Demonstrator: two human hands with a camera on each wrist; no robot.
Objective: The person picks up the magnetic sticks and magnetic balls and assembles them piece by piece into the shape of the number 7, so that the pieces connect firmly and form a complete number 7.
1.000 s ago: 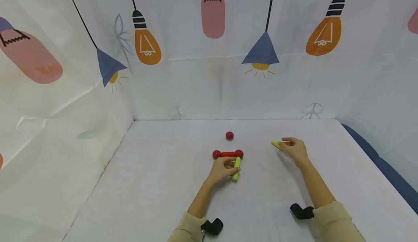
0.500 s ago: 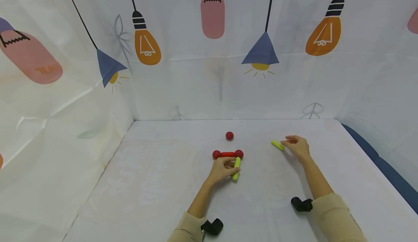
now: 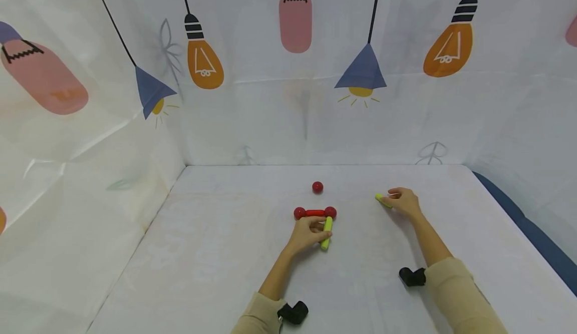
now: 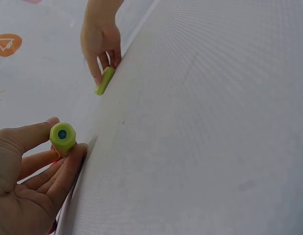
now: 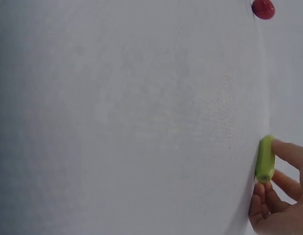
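Note:
My left hand (image 3: 306, 235) pinches a yellow-green magnetic building rod (image 3: 327, 228) between thumb and fingers. The left wrist view shows its hexagonal end with a dark blue round centre (image 4: 62, 134). At this rod's far end sits a red ball (image 3: 330, 212), joined by a red rod (image 3: 315, 213) to another red ball (image 3: 299, 213); whether the yellow-green rod touches the ball is unclear. Farther right, my right hand (image 3: 402, 203) has thumb and fingers round a second yellow-green rod (image 5: 265, 159), low over the table; contact with the tabletop cannot be told.
A loose red ball (image 3: 317, 188) lies farther back on the white table (image 3: 216, 254). Behind and to the left hangs a white sheet (image 3: 252, 118) printed with lamps. Something dark blue (image 3: 505, 199) shows past the table's right edge.
My right hand drew back to the second rod's near end half a second ago, then came left over it again. The left hand and its rod stay in place.

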